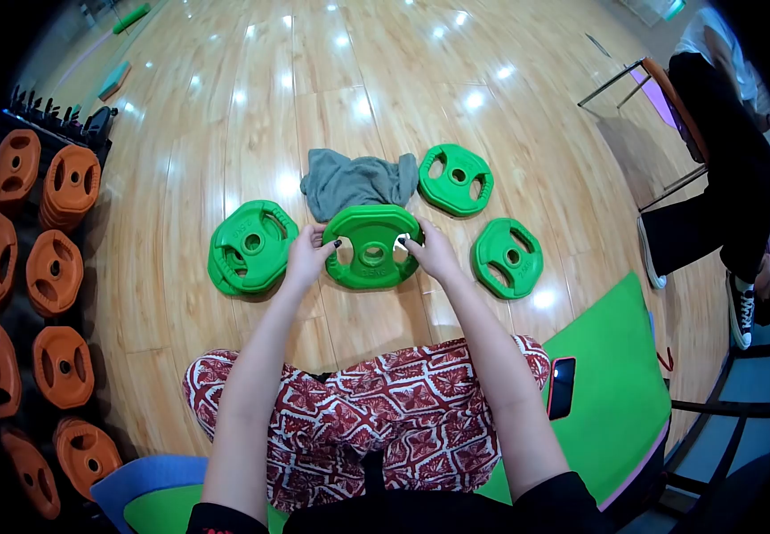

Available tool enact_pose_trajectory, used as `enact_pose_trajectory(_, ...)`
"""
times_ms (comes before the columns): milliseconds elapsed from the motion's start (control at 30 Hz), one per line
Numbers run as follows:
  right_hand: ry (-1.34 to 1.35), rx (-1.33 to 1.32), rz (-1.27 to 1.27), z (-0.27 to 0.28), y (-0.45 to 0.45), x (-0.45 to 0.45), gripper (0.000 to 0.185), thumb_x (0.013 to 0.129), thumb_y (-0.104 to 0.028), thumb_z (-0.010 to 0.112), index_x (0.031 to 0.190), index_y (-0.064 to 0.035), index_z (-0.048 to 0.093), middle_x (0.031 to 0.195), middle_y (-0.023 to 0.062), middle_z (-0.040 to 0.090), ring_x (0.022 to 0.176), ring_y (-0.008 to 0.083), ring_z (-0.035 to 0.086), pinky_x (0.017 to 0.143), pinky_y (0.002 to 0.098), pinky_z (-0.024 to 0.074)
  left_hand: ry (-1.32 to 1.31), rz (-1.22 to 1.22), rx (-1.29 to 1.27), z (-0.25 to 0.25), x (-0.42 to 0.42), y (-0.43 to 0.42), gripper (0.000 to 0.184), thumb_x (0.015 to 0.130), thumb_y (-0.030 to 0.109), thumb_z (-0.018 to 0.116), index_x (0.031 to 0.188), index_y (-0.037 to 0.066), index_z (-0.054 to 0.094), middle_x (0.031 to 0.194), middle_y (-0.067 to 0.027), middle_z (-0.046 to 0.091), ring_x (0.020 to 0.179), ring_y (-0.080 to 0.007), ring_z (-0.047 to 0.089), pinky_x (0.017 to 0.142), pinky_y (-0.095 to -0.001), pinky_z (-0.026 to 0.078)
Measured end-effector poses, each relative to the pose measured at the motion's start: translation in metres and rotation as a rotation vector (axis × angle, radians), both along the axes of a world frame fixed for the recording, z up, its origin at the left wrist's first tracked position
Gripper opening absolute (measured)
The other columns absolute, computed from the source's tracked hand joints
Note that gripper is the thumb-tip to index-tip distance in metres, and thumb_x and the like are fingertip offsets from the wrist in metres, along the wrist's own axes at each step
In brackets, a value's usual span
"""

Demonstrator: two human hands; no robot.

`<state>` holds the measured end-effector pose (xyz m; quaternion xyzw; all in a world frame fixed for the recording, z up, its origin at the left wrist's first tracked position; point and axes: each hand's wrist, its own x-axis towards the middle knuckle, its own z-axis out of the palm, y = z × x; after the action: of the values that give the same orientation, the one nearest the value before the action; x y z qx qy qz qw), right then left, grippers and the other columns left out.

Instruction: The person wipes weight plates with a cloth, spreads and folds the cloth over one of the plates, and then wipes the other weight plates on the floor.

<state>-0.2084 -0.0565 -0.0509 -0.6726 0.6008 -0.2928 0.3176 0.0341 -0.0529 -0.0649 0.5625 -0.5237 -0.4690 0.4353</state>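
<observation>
A green weight plate [373, 225] is raised in front of me, tilted so its face points toward me. My left hand [310, 255] grips it through the left handle slot, thumb on the near side. On the opposite edge, my right hand [433, 251] holds it the same way, its thumb at the right slot. Just behind it a crumpled grey towel [358, 182] lies on the floor. To the left rests a stack of green plates [241, 233]. Two more sit on the right, a farther green plate [443, 191] near the towel and a nearer green plate [527, 265].
Orange weight plates [66, 356] fill a rack along the left. A phone [562, 388] lies on a green mat [612, 356] by my right knee. A person in black trousers [709, 160] sits on a chair [669, 98] at right. The wooden floor [251, 107] stretches ahead.
</observation>
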Motion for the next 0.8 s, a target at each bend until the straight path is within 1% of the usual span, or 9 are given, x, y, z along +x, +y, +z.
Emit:
enact_pose_trajectory(200,0.130,-0.094,-0.038,-0.013,-0.003,0.001,0.035,0.076,-0.018,0.058,0.106,-0.0005,0.050,0.092,0.0227,0.057,0.084,0.0379,0.055,0.073,0.0431,0.0444,-0.048,-0.004,-0.055,-0.016,-0.001,-0.004,0.030,0.075,0.003,0.063,0.102,-0.002,0.050,0.094,-0.0103,0.061,0.087,-0.0150,0.059,0.076,-0.0267,0.047)
enact_pose_trajectory(267,0.136,-0.126,-0.048,-0.014,-0.002,0.000,0.033,0.077,-0.020,0.057,0.102,0.0005,0.052,0.088,0.0227,0.058,0.081,0.0386,0.056,0.071,0.0438,0.0447,-0.115,-0.004,-0.040,-0.020,-0.004,-0.006,0.026,0.075,0.007,0.063,0.098,-0.002,0.054,0.088,-0.0144,0.063,0.081,-0.0205,0.062,0.072,-0.0293,0.048)
enact_pose_trajectory(300,0.223,0.007,-0.027,-0.014,0.003,0.000,0.030,0.078,-0.021,0.056,0.098,0.0006,0.053,0.085,0.0224,0.059,0.079,0.0383,0.056,0.071,0.0438,0.0452,-0.112,-0.004,-0.039,-0.022,-0.004,-0.002,0.026,0.075,0.007,0.063,0.098,-0.002,0.054,0.088,-0.0144,0.063,0.081,-0.0205,0.062,0.072,-0.0293,0.048)
enact_pose_trajectory(367,0.311,0.135,-0.005,-0.019,0.013,-0.001,0.028,0.078,-0.022,0.054,0.095,0.0006,0.054,0.083,0.0221,0.060,0.077,0.0379,0.057,0.070,0.0438,0.0457,-0.517,-0.106,0.066,-0.032,-0.006,0.014,0.022,0.075,0.012,0.062,0.092,-0.002,0.058,0.081,-0.0200,0.061,0.078,-0.0293,0.061,0.068,-0.0349,0.047)
enact_pose_trajectory(400,0.420,0.225,0.045,-0.024,0.017,-0.001,0.028,0.077,-0.023,0.055,0.092,0.0009,0.054,0.083,0.0226,0.059,0.078,0.0374,0.057,0.071,0.0440,0.0456,-0.509,-0.090,0.136,-0.035,-0.010,0.021,0.022,0.075,0.016,0.061,0.088,-0.001,0.060,0.079,-0.0227,0.059,0.078,-0.0356,0.059,0.067,-0.0408,0.045)
enact_pose_trajectory(500,0.527,0.326,0.136,-0.037,0.024,-0.003,0.028,0.075,-0.025,0.055,0.086,0.0010,0.056,0.082,0.0223,0.060,0.077,0.0354,0.059,0.070,0.0437,0.0465,-0.621,-0.123,0.112,-0.034,-0.013,0.033,0.020,0.075,0.017,0.060,0.088,0.001,0.060,0.077,-0.0210,0.060,0.075,-0.0361,0.059,0.066,-0.0434,0.045)
enact_pose_trajectory(633,0.679,0.192,0.169,-0.025,0.021,0.001,0.026,0.072,-0.025,0.055,0.079,-0.0008,0.058,0.075,0.0178,0.062,0.069,0.0329,0.060,0.063,0.0418,0.0485,-0.896,-0.192,0.127,-0.015,-0.019,0.030,0.020,0.073,0.017,0.063,0.082,0.000,0.060,0.073,-0.0212,0.060,0.070,-0.0358,0.059,0.065,-0.0420,0.046)
enact_pose_trajectory(733,0.747,0.189,0.202,-0.023,0.018,0.005,0.019,0.073,-0.017,0.051,0.076,-0.0019,0.061,0.075,0.0151,0.063,0.069,0.0287,0.063,0.063,0.0388,0.0506,-0.925,-0.170,-0.011,-0.013,-0.020,0.033,0.022,0.069,0.019,0.066,0.077,0.000,0.060,0.066,-0.0206,0.058,0.066,-0.0362,0.059,0.064,-0.0430,0.047)
enact_pose_trajectory(800,0.741,0.073,0.165,-0.030,0.021,0.003,0.024,0.070,-0.025,0.055,0.072,-0.0020,0.059,0.073,0.0161,0.062,0.068,0.0309,0.061,0.062,0.0397,0.0492,-0.967,-0.190,0.046,-0.011,-0.021,0.033,0.021,0.068,0.019,0.066,0.074,0.000,0.061,0.076,-0.0201,0.059,0.072,-0.0343,0.059,0.066,-0.0417,0.047)
